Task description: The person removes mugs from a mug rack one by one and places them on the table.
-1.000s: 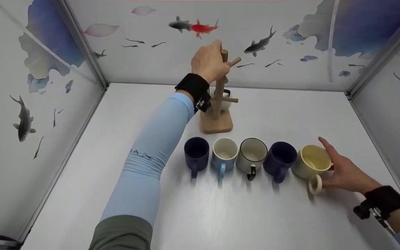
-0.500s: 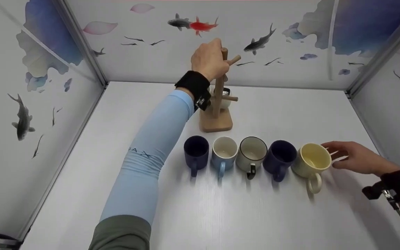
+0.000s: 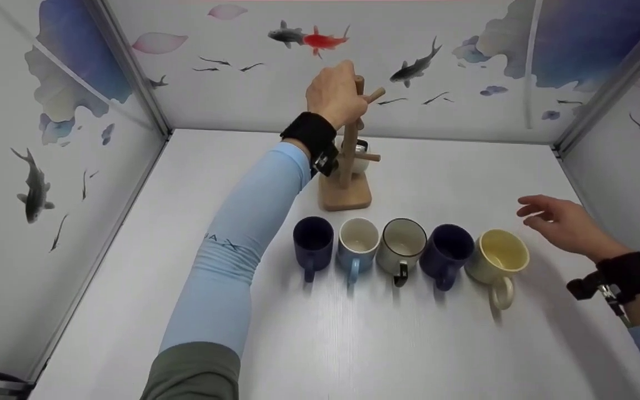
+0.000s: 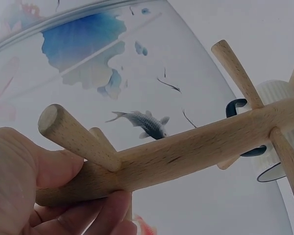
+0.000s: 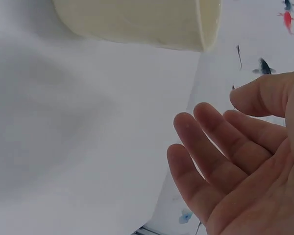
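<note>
Wooden mug tree (image 3: 348,166), pegged, gripped by left hand (image 3: 334,100).

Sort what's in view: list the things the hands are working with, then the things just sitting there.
In hand:
left hand gripping the wooden mug tree
right hand, open, beside the yellow mug

Sitting there:
two dark blue mugs
light blue mug
black-rimmed mug
white mug hanging on the tree

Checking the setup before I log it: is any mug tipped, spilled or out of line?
One thing: the pale yellow mug at the right end of the row leans sideways, its mouth tilted, while the other four stand upright. Nothing is spilled. The left hand grips the wooden mug tree.
</note>
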The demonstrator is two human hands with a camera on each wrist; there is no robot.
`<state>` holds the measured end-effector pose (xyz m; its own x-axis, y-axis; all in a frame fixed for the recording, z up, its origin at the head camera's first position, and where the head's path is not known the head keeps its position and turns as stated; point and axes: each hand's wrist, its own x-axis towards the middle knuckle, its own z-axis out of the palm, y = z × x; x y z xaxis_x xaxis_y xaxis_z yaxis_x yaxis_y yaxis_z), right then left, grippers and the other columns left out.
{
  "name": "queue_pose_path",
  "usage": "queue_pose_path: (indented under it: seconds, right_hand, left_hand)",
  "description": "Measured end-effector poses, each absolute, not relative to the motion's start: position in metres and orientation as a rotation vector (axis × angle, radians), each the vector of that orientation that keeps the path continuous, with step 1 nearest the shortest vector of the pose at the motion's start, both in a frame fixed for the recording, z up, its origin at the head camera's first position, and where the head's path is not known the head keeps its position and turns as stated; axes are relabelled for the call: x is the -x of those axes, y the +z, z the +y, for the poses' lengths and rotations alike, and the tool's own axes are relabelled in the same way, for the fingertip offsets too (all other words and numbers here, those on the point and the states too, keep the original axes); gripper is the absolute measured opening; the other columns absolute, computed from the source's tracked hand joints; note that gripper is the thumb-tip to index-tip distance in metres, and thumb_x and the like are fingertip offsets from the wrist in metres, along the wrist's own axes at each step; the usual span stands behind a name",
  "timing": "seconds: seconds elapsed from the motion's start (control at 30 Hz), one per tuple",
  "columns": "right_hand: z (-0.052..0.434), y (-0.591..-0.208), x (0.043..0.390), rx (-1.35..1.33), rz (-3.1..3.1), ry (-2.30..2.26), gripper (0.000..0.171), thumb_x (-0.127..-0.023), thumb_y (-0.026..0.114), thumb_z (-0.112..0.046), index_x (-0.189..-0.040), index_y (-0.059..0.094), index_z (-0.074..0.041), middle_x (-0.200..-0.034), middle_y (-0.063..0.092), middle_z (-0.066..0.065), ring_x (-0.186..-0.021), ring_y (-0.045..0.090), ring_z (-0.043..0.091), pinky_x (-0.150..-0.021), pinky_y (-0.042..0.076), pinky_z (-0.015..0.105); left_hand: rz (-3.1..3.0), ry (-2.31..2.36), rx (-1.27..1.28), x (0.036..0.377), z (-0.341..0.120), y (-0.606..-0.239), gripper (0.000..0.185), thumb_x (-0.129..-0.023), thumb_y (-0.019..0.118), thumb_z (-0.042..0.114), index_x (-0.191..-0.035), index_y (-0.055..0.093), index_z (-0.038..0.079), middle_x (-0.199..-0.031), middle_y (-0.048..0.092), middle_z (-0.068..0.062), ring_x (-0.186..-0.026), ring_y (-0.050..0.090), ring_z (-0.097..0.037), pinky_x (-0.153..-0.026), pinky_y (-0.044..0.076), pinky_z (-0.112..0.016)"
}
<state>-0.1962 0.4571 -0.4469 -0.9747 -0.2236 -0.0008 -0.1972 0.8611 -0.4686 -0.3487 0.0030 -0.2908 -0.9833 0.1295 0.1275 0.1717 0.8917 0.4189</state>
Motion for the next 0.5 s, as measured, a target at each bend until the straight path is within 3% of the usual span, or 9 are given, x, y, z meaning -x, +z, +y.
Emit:
queue_pose_path:
  seconds: [0.07, 0.13, 0.23, 0.5]
  right_hand:
    - [0.452, -0.443, 0.199, 0.324, 2.974, -0.743, 0.043, -0.112, 0.061, -0.011, -0.152, 0.06, 0.007, -0.135, 0.075, 0.033, -0.101, 0.068, -0.006, -0.079, 0.044, 0.008]
    - [0.446, -0.439, 0.202, 0.321, 2.967, -0.737, 0.045, -0.114, 0.059, -0.012, -0.154, 0.058, 0.006, -0.138, 0.073, 0.034, -0.11, 0.079, 0.022, -0.081, 0.042, 0.006]
    - [0.436, -0.434, 0.205, 0.337, 2.952, -0.749, 0.046, -0.115, 0.056, -0.012, -0.157, 0.054, 0.007, -0.143, 0.07, 0.035, -0.127, 0.07, 0.057, -0.084, 0.038, 0.004]
    - [0.415, -0.424, 0.213, 0.35, 2.937, -0.792, 0.053, -0.116, 0.055, -0.017, -0.164, 0.047, 0.005, -0.151, 0.065, 0.035, -0.134, 0.067, 0.058, -0.088, 0.035, 0.0]
  left_hand:
    - [-2.953, -0.689, 0.232, 0.349, 0.004, -0.291, 0.038, -0.106, 0.073, 0.039, -0.135, 0.067, 0.016, -0.131, 0.079, 0.0, -0.121, 0.072, -0.021, -0.104, 0.059, -0.037]
    - [-2.943, -0.699, 0.233, 0.35, 0.004, -0.291, 0.037, -0.107, 0.073, 0.04, -0.134, 0.068, 0.016, -0.131, 0.079, -0.001, -0.122, 0.072, -0.021, -0.105, 0.059, -0.036]
    - [-2.926, -0.706, 0.237, 0.352, 0.003, -0.291, 0.036, -0.107, 0.072, 0.038, -0.133, 0.069, 0.014, -0.129, 0.079, -0.002, -0.122, 0.073, -0.022, -0.106, 0.059, -0.036]
    - [-2.914, -0.741, 0.273, 0.356, -0.003, -0.29, 0.034, -0.108, 0.069, 0.029, -0.135, 0.069, 0.009, -0.132, 0.078, -0.007, -0.123, 0.072, -0.025, -0.107, 0.059, -0.036]
